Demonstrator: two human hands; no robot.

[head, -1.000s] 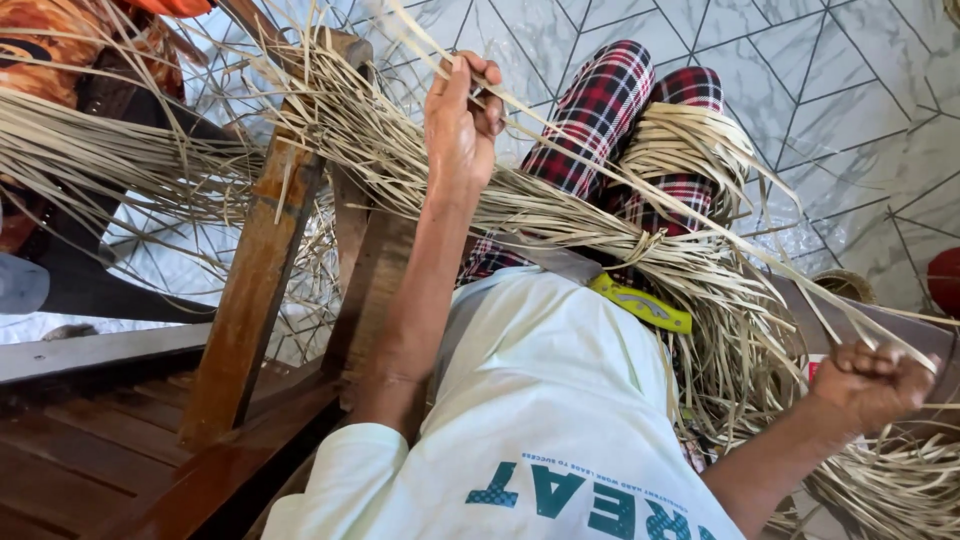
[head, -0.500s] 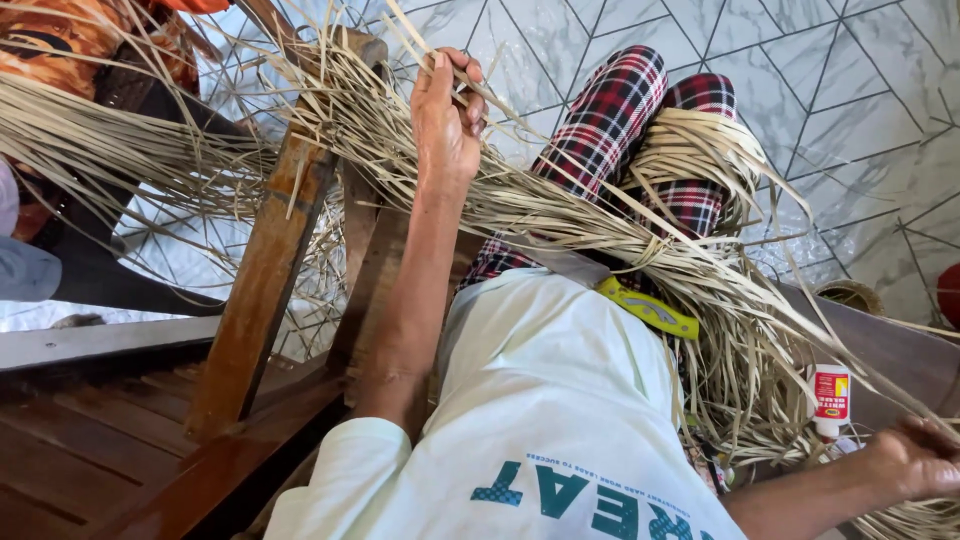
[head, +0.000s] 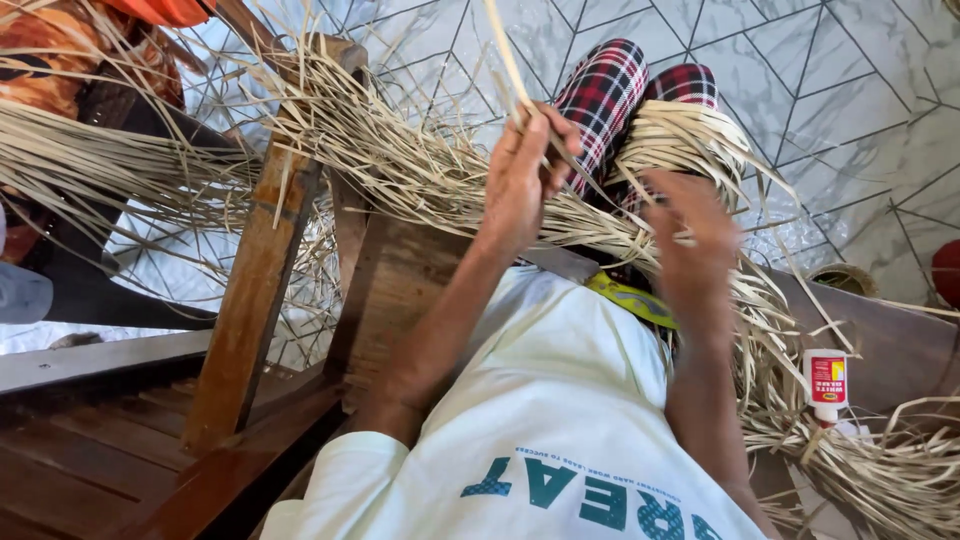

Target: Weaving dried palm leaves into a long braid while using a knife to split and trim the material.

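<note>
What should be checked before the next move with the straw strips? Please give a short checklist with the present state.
1. Left hand pinches a straw strip: ok.
2. Right hand holds a strip: cannot tell, it is blurred.
3. Straw bundle lies across the wooden frame: ok.
4. Glue bottle stands upright beside the right arm: ok.
5. Loose strips lie tidy: not ok, they are tangled.

Tight quarters, straw everywhere
Straw (head: 400, 170) crosses mid-frame over the wooden frame (head: 255, 290); glue bottle (head: 826, 380) blocks lower right; open tile floor (head: 830, 90) at upper right.
</note>
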